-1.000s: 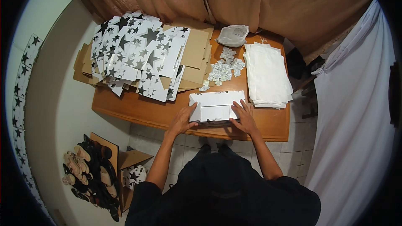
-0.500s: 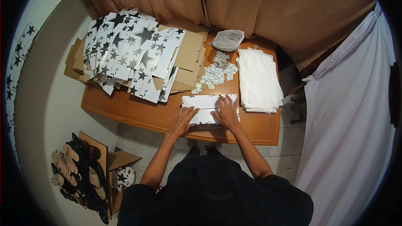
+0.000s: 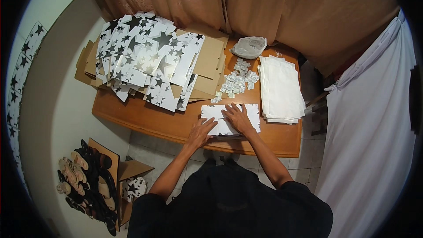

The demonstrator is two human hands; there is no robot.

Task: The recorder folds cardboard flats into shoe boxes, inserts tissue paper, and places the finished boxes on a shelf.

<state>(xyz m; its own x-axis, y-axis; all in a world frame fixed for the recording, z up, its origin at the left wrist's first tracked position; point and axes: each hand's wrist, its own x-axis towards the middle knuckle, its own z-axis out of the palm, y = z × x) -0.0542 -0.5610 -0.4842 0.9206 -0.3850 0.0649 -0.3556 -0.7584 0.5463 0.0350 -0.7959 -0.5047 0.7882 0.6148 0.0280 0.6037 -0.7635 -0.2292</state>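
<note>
A flat white folded sheet [image 3: 253, 113] lies on the wooden table [image 3: 150, 121] near its front edge. My right hand [image 3: 238, 118] rests palm down on the middle of that sheet, fingers spread. My left hand [image 3: 200, 133] presses on the sheet's lower left corner at the table's front edge. Neither hand grips anything; both lie flat on the sheet.
A big pile of star-printed white card sheets [image 3: 145, 59] over brown cardboard [image 3: 209, 57] fills the table's left. Small white packets [image 3: 237, 81], a clear plastic bag [image 3: 249, 46] and a stack of white sheets [image 3: 280, 88] lie right. Shoes [image 3: 83, 180] and an open box [image 3: 132, 185] stand on the floor.
My right hand has slid from the sheet's right side toward its middle, and my left hand has moved a little down along the left corner. The view has shifted slightly.
</note>
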